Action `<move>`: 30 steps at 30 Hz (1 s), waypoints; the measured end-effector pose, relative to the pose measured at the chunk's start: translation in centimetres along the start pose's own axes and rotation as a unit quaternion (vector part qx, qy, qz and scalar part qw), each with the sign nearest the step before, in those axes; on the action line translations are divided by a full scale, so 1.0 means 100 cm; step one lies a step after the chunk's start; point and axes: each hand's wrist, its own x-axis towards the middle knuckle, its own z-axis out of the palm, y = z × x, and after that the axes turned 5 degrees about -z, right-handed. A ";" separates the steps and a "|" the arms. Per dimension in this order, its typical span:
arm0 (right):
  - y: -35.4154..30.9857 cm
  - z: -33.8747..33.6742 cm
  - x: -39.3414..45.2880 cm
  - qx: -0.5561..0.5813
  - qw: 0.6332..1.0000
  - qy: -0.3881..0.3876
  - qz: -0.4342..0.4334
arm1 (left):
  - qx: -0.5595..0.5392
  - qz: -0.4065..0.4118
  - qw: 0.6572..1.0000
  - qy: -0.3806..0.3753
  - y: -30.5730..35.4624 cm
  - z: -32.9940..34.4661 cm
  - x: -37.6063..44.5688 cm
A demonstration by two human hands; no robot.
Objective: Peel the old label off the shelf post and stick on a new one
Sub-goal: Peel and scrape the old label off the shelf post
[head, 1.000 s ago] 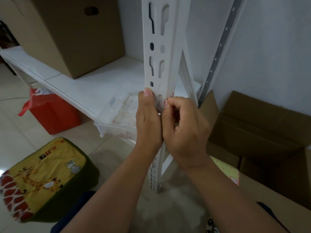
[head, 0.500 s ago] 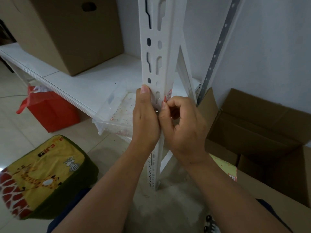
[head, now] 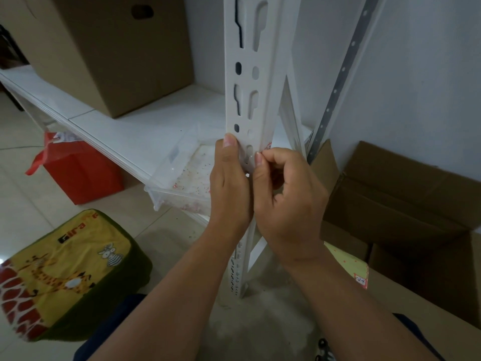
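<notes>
Little is changed from a second ago: the shelf post (head: 251, 82) is still braced by the flat left hand (head: 230, 188) while the label's (head: 268, 146) edge is picked at by the curled right hand (head: 287, 196), so peeling is judged barely begun

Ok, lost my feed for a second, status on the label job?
Left hand flat against shelf post, steadying. Right hand curled, fingertips picking at old label on post's edge. Label mostly hidden behind fingers. Nothing in the way.
</notes>
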 end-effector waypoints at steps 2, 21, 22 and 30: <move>-0.001 0.001 0.000 -0.007 1.000 0.004 0.000 | 0.012 -0.002 1.000 0.001 -0.001 0.000 0.001; -0.003 0.000 -0.003 0.003 1.000 -0.002 0.030 | -0.015 -0.016 0.999 -0.049 0.003 -0.006 -0.002; -0.003 0.000 -0.004 0.006 0.999 -0.001 0.036 | -0.019 -0.020 0.998 -0.053 0.003 -0.007 -0.002; -0.008 0.000 -0.001 0.025 0.997 0.009 0.066 | -0.043 -0.027 0.997 -0.058 0.004 -0.006 -0.001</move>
